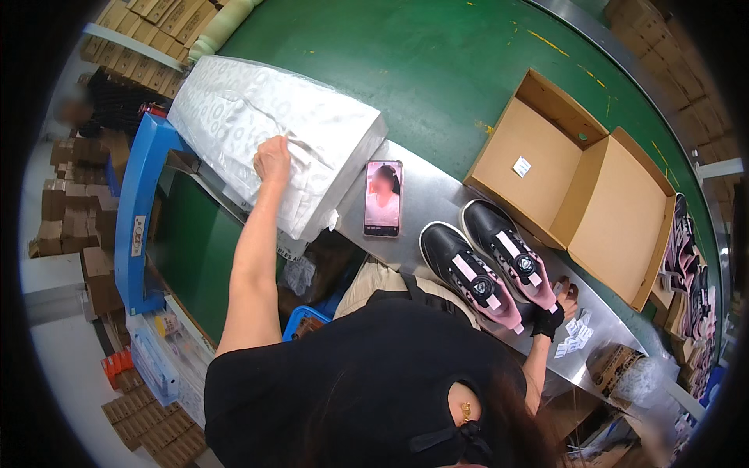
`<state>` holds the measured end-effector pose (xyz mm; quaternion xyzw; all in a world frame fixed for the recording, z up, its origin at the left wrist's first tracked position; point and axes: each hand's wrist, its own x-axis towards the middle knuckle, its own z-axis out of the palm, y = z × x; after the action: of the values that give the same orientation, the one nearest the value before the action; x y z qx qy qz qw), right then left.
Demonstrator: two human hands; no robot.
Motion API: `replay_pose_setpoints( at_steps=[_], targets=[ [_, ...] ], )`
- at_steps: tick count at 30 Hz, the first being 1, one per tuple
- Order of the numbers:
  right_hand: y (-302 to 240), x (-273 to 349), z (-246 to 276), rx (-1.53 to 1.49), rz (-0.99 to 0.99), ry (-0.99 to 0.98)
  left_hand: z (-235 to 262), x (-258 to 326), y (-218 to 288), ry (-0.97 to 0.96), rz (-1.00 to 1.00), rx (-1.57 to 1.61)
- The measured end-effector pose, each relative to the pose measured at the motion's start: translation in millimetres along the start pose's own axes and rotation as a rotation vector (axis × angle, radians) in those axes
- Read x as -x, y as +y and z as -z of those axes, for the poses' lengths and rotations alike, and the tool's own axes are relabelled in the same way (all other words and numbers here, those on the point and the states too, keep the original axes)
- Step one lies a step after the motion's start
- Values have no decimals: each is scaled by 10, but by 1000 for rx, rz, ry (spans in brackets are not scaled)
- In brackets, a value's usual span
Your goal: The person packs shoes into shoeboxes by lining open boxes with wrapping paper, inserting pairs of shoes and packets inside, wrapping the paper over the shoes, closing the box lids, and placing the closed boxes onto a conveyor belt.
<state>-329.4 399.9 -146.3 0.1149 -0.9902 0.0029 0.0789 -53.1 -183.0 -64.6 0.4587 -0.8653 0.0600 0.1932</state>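
Observation:
My left hand (272, 161) is closed at the edge of a sheet on a stack of patterned white wrapping paper (226, 101), partly covered by clear plastic. A pair of sneakers, black with pink heels and round dial fasteners, stands side by side on the metal table: the left shoe (460, 269) and the right shoe (499, 242). Just beside their heels is my right hand (566, 300), a black band around its wrist. Its fingers are curled; whatever they hold is too small to make out. Several small white tags (575, 337) lie close by.
An open brown shoebox (538, 156) with a small white packet (522, 166) inside lies beyond the sneakers. A phone (383, 199) rests between paper and shoes. A green conveyor belt (437, 70) runs behind; a blue frame (136, 210) stands left. More shoes (683, 265) line the right.

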Motion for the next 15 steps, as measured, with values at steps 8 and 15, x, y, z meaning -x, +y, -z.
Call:
replay_pose_setpoints(
  at_steps=[8, 15],
  targets=[
    [-123, -212, 944, -433, 148, 428, 1386, -703, -128, 471, 54, 3],
    [-1137, -668, 1772, -943, 519, 211, 2509, -679, 1879, -29, -149, 1269]
  ],
)
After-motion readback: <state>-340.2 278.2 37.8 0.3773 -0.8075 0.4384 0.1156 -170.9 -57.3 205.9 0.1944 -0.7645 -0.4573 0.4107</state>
